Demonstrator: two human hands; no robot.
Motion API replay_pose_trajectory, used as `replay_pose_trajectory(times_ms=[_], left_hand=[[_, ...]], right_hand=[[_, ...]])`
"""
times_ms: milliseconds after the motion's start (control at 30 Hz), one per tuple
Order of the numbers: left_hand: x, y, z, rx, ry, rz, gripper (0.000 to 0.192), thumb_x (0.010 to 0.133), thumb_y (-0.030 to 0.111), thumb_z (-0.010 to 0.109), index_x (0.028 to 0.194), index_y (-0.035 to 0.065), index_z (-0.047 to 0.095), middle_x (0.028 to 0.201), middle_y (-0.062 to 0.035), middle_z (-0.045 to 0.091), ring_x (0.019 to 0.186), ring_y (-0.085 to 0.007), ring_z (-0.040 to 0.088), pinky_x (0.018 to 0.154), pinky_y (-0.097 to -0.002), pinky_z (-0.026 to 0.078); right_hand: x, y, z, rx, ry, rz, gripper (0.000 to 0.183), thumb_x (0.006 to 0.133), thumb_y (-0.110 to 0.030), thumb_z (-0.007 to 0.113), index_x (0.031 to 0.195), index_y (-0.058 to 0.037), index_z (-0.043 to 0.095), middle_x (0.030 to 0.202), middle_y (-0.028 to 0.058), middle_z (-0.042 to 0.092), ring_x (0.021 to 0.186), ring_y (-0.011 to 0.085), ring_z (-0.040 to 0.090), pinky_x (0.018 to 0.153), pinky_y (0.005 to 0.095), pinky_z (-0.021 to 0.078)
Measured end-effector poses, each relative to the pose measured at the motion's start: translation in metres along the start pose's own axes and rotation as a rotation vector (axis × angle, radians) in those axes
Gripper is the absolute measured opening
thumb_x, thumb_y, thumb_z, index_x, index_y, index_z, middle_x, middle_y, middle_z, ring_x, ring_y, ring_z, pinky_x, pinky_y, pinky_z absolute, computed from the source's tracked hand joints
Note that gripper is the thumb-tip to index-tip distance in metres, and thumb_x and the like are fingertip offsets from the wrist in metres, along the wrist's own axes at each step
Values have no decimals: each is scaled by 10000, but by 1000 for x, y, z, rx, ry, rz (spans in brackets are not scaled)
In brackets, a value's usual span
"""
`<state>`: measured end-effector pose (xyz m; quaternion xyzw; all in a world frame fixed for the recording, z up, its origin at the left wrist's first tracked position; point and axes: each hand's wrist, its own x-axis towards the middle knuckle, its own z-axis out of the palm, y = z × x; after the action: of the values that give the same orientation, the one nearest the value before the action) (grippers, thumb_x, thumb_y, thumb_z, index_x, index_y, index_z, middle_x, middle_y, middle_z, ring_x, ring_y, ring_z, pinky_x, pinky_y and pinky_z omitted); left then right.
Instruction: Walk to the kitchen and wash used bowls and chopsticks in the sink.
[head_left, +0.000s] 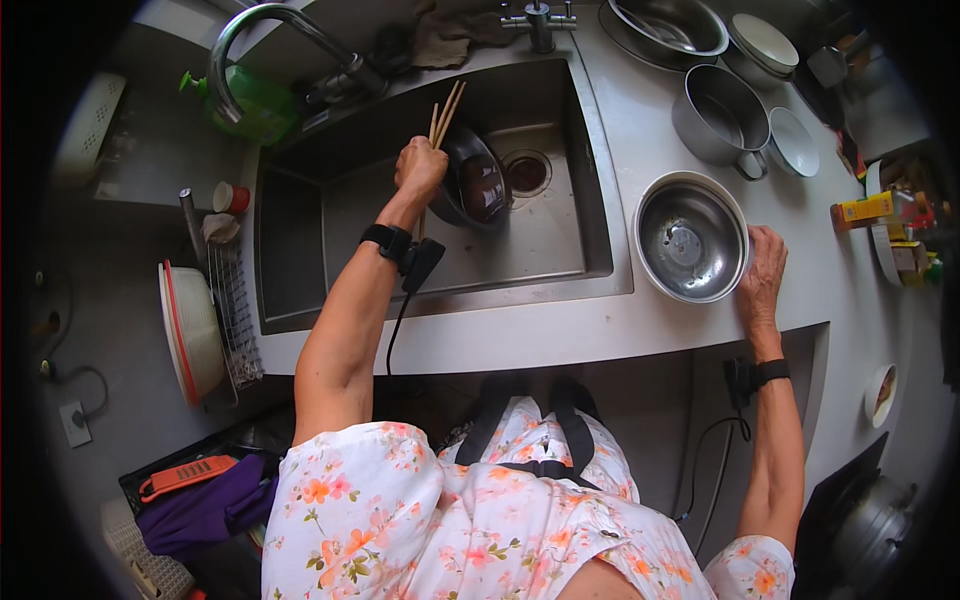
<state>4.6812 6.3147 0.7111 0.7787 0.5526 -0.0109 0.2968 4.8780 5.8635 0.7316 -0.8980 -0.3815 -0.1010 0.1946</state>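
Over the stainless steel sink (457, 289), my left hand (421, 166) is closed round several wooden chopsticks (450, 112), whose ends stick out above and below the fist. Beside that hand a dark bowl (480, 184) sits tilted in the sink, with reddish-brown liquid inside, left of the drain (527, 172). On the counter to the right of the sink stands a white-rimmed metal bowl (690, 236) with wet spots inside. My right hand (761, 266) rests against its right side, the fingertips partly hidden; whether it grips the bowl is unclear.
Behind the metal bowl stand a metal mug (720, 112), a small pale bowl (793, 142), a steel basin (671, 30) and stacked bowls (765, 45). A curved faucet (281, 11) and a green bottle (255, 105) are at the back left. A wire rack (234, 315) hangs left of the sink.
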Motion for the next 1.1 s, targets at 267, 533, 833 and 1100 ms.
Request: replay_pose_trajectory(times_ms=[267, 533, 833, 1100], left_hand=[[-9, 14, 7, 214, 213, 231, 249, 809, 160, 545, 968, 14, 668, 957, -217, 668, 938, -384, 643, 837, -446, 513], [-12, 22, 18, 375, 290, 397, 202, 801, 120, 516, 902, 33, 668, 877, -190, 679, 839, -366, 667, 766, -444, 535], [-20, 28, 40, 498, 427, 623, 113, 800, 85, 507, 776, 34, 605, 711, -180, 662, 662, -335, 676, 629, -406, 553], [-28, 35, 52, 692, 491, 733, 85, 818, 111, 535, 775, 58, 584, 698, -161, 661, 605, -269, 680, 546, -358, 548]], right_hand=[[7, -3, 1, 9, -25, 3, 440, 735, -34, 563, 1172, -64, 522, 1189, 120, 473, 1143, 316, 423, 1025, 420, 331], [14, -8, -1, -6, -20, -5, 421, 751, -77, 574, 1169, -68, 528, 1189, 122, 474, 1130, 319, 427, 1018, 420, 336], [14, 1, -8, -21, -11, -14, 394, 775, -122, 563, 1164, -68, 532, 1181, 118, 481, 1128, 314, 432, 1017, 416, 337], [13, 9, -14, -20, 3, 6, 388, 777, -139, 553, 1156, -61, 536, 1177, 117, 486, 1130, 306, 436, 1025, 412, 330]])
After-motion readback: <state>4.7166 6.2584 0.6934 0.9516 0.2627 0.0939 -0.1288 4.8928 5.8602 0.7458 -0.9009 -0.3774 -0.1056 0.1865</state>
